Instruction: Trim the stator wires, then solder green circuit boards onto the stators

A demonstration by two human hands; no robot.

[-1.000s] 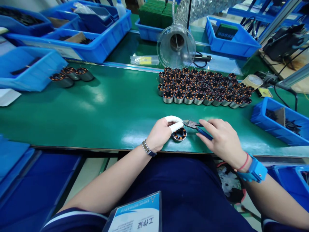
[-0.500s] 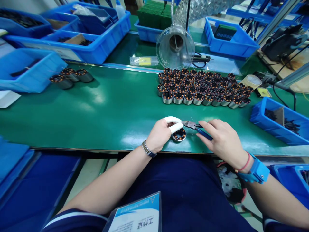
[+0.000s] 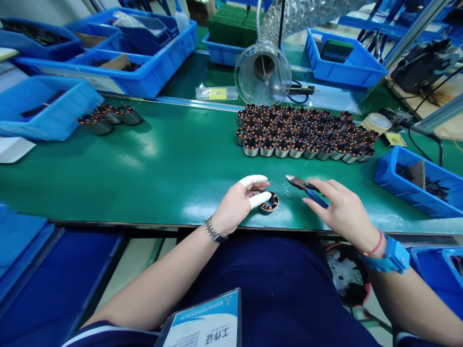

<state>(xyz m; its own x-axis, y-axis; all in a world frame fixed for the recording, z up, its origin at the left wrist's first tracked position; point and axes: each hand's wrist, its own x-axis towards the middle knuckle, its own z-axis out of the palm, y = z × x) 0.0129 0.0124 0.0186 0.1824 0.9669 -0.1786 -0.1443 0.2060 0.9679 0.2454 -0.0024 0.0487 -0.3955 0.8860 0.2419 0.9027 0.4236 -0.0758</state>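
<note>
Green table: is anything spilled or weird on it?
Yes: tiny pale bits lie scattered on the green table, between the left hand and the pliers. They look odd, like loose crumbs, but they're too small to identify.

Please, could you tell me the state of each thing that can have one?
Left grip: open, fingers apart
Right grip: closed on the pliers
Pliers: held, jaws appear shut
Ring-shaped part: resting on the bench, hole upward
Metal cylinders: grouped in rows, hollow ends up
Right blue bin: uncovered, dark pieces inside
</note>
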